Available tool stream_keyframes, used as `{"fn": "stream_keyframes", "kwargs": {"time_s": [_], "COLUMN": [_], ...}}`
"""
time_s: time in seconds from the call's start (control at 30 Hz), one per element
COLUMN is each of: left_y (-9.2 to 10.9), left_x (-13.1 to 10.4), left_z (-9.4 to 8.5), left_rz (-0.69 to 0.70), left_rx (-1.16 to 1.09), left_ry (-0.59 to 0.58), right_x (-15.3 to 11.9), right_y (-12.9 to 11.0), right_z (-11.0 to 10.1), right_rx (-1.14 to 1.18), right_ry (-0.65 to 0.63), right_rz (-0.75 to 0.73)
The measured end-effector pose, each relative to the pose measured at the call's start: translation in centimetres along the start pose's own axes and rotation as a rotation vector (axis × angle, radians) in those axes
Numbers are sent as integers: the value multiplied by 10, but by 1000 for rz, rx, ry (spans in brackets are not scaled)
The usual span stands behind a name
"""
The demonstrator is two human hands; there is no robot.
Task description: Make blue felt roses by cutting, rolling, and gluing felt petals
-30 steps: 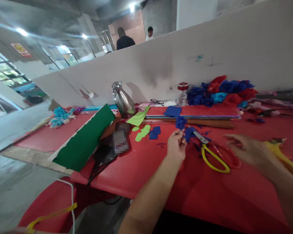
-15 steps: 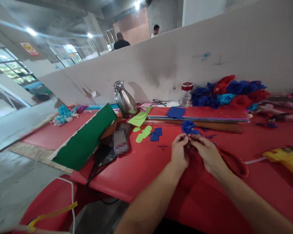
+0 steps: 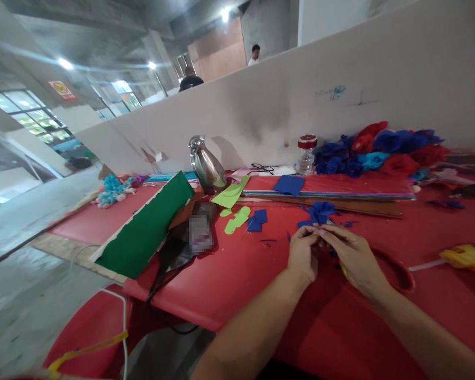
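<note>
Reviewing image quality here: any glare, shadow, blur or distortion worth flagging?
Head view: a ceiling light flares into streaks; the metal jug carries highlights, with a shadow on the wall behind; the scene tilts, looking stretched towards the edges; the yellow tool at right is soft; a patch is pixelated; detail between the left hand and right hand is unclear.

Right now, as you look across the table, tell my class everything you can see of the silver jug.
The silver jug is shiny and looks like polished metal, with a bulging body, narrower neck, capped top and curved handle on its left. It stands near the pale wall, appearing tilted in this slanted view. A lime-green sheet lies before its base; contact is unclear. The left hand and right hand are away from it.
</note>
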State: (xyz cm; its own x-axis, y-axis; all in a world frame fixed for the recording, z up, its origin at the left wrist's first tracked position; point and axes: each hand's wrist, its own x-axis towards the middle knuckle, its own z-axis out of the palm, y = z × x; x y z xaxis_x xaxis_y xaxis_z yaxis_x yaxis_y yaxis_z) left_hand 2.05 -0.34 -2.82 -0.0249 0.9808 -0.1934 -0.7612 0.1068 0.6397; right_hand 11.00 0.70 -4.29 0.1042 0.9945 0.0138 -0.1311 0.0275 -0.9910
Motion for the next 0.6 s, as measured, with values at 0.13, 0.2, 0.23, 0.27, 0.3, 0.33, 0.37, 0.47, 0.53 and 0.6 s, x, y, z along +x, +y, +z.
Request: {"fn": "stream_keyframes", "kwargs": {"time_s": [0.13,0.2,0.23,0.27,0.3,0.33,0.37,0.47,0.53,0.6], "left_y": [-4,-5,-5,-6,-6,-7,-7,-6,-4,0], "left_x": [0,1,2,2,3,3,3,3,4,4], "left_z": [0,-2,-3,-4,-5,-5,-6,-7,-7,-7], "left_rz": [-3,-25,-32,-30,-17,3,27,76,83,81], "left_rx": [0,28,49,76,107,142,175,242,252,241], "left_ry": [-43,-64,-70,-70,-66,-60,-52,-39,-19,11], "right_x": [1,1,1,0,-1,-1,-2,-4,-4,-4], "right_y": [2,0,-2,-5,-8,-12,-15,-21,-21,-19], "right_z": [-4,-5,-6,-6,-6,-6,-6,-5,-4,-2], "right_rx": [-30,-39,-37,-31,-22,-13,-5,13,20,-4], "right_ry": [9,4,4,9,20,33,47,52,20,-17], "right_rz": [-39,-44,-46,-45,-42,-35,-27,-5,-4,-31]}}
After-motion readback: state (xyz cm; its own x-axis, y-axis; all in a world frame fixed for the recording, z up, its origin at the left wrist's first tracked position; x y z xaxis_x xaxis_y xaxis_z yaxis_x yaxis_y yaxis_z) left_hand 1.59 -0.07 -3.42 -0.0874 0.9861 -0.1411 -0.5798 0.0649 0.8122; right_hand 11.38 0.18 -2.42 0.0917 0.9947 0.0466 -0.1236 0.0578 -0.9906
